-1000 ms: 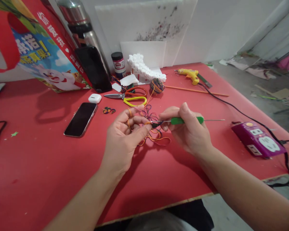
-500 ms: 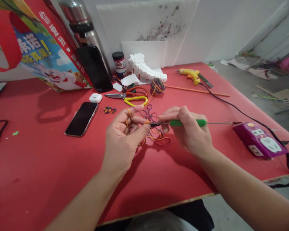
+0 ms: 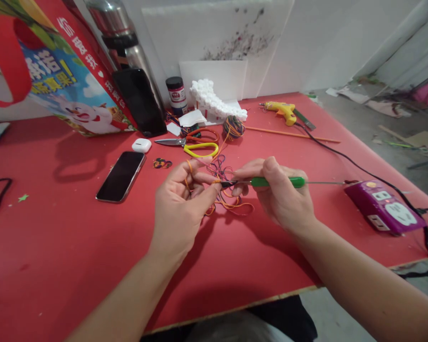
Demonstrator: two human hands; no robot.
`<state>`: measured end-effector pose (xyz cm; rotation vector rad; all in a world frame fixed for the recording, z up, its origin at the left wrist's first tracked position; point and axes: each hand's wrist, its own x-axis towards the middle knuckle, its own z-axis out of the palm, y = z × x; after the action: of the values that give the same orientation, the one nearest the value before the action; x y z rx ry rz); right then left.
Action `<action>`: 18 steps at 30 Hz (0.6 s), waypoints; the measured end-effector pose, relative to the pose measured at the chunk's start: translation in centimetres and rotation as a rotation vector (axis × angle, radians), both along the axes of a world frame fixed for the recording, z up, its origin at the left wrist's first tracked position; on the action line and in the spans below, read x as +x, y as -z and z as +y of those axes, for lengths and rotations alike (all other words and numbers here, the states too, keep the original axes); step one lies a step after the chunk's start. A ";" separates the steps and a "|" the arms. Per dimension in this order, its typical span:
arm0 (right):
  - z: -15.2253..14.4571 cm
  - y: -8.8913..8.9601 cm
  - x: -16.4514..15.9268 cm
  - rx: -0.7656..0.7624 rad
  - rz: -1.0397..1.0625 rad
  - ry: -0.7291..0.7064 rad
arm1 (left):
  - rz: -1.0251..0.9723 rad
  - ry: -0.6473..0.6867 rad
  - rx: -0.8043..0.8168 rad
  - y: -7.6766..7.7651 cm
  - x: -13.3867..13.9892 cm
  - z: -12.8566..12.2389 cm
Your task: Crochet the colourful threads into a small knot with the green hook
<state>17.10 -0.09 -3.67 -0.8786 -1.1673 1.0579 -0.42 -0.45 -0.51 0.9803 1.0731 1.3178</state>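
The left hand [image 3: 176, 204] is clamping a small dark yarn piece [image 3: 229, 184] between thumb and finger, with orange yarn looping about its fingers, and the right hand [image 3: 285, 197] is closing round a green-handled tool [image 3: 278, 182], whose thin rod is pointing toward the piece. The hands are sitting near each other above the middle of the red table [image 3: 235, 266], and the piece is spanning the narrow gap between them, over a loose yarn tangle [image 3: 235, 207]. The front edge is running beneath the forearms; wide red surface is stretching leftward, past the flat phone [image 3: 121, 176] (a tiny green star [image 3: 23, 197] is lying farther out). The scissors [image 3: 200, 150] are bordering the room just beyond the left hand. On the right, the rod's rear end is reaching the purple box's [image 3: 385, 206] corner in view; whether they are touching, I cannot tell. The tool's tip is hiding in the yarn, and the stitches are looking too small to read. The picture's borders are cutting off the forearms, the bag [image 3: 85, 104] and the flask [image 3: 110, 19].
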 end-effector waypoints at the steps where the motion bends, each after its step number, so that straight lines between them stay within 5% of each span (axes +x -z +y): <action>1: 0.0 0.0 0.0 -0.002 -0.005 0.002 | 0.004 -0.002 0.003 0.0 0.0 0.0; 18: -0.2 -0.1 -0.1 0.019 -0.016 -0.004 | 0.001 -0.006 -0.001 0.0 0.0 0.0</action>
<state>16.98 -0.30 -3.59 -0.8715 -1.1910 1.0435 -0.43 -0.41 -0.51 0.9780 1.0781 1.3215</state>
